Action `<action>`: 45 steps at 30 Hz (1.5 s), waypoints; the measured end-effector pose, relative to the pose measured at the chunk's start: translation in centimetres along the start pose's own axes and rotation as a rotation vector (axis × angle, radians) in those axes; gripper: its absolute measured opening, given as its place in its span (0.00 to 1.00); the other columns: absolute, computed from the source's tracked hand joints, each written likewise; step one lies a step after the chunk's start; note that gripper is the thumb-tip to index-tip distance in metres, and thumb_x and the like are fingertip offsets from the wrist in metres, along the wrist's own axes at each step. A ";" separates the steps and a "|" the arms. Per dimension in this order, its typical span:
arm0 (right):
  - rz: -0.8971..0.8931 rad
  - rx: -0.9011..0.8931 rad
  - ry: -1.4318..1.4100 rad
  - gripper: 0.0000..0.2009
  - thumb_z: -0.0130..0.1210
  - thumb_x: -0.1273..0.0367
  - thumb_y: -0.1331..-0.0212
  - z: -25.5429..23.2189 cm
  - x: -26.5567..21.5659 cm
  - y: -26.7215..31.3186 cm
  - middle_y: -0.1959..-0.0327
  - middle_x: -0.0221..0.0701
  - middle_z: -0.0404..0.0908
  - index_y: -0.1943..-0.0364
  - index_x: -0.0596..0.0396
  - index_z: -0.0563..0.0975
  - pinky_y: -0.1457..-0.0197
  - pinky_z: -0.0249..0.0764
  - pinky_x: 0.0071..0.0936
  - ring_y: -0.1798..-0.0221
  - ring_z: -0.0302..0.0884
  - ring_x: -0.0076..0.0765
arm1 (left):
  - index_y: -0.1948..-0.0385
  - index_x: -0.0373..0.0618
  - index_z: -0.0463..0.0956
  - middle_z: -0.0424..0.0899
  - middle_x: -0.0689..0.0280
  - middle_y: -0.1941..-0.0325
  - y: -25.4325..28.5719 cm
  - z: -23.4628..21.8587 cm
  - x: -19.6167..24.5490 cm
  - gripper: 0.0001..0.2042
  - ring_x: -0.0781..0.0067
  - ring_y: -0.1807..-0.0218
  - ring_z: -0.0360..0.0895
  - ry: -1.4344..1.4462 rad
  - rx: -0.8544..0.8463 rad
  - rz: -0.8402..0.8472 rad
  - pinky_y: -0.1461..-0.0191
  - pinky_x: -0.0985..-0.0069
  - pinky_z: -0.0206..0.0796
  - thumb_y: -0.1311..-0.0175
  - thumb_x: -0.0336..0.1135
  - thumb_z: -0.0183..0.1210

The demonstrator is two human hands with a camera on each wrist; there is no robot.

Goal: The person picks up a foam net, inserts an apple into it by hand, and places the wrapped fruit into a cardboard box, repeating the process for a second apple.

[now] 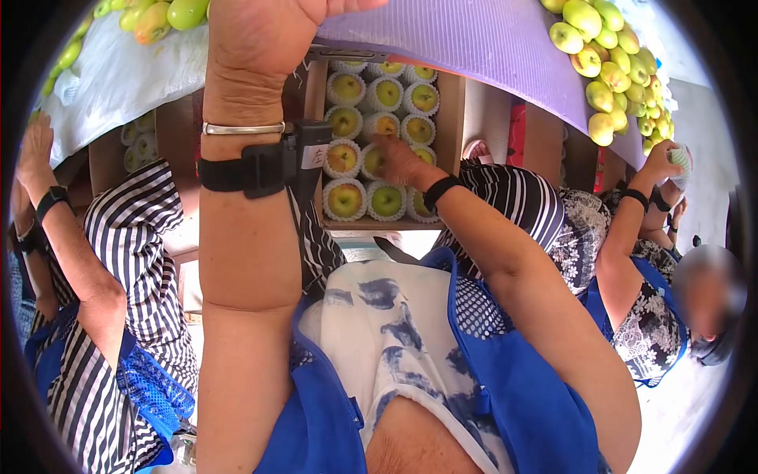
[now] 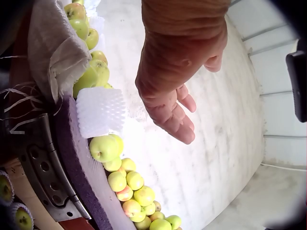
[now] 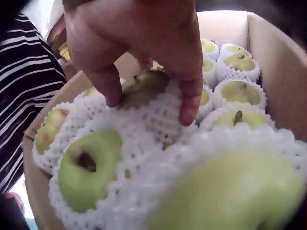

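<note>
My right hand [image 1: 407, 163] reaches down into a cardboard box [image 3: 278, 60] lined with rows of green-yellow apples in white foam nets. Its thumb and fingers grip one netted apple [image 3: 144, 88] among the others. Beside that fruit, a greener apple [image 3: 91, 170] sits in its own net. Raised past the far side of the box, my left hand [image 2: 177, 81] holds nothing, its fingers loosely bent. Near it, a bundle of white foam nets [image 2: 100, 112] lies on the purple foam padding [image 2: 79, 158], close to loose apples [image 2: 104, 148].
A metal hinge-like strip [image 2: 45, 167] runs along the padding's edge above the box. Loose apples [image 1: 604, 71] are heaped at the right. People work on both sides; a hand [image 1: 662, 162] at the right holds a netted fruit [image 1: 680, 158]. White sheeting [image 1: 134, 71] covers the left side.
</note>
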State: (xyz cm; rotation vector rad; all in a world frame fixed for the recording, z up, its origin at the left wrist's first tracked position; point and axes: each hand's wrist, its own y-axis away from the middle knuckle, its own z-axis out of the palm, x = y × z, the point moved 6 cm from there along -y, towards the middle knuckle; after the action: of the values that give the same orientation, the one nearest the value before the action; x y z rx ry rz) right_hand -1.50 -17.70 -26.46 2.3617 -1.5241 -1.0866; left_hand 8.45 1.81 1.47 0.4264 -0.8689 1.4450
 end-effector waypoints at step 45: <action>-0.303 0.471 -0.202 0.11 0.61 0.67 0.55 -31.7 -16.8 1.3 0.73 0.42 0.79 0.69 0.59 0.77 0.63 0.72 0.37 0.68 0.77 0.48 | 0.78 0.48 0.67 0.70 0.70 0.80 2.2 -3.2 -2.0 0.12 0.76 0.78 0.68 0.110 0.738 0.073 0.74 0.79 0.60 0.34 0.40 0.46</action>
State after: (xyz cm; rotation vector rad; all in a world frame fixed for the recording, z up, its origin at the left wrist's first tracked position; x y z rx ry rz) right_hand 13.53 -12.67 5.73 2.9577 -1.6800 -1.1596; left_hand 7.32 3.09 -2.58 0.8572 -0.2355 1.8166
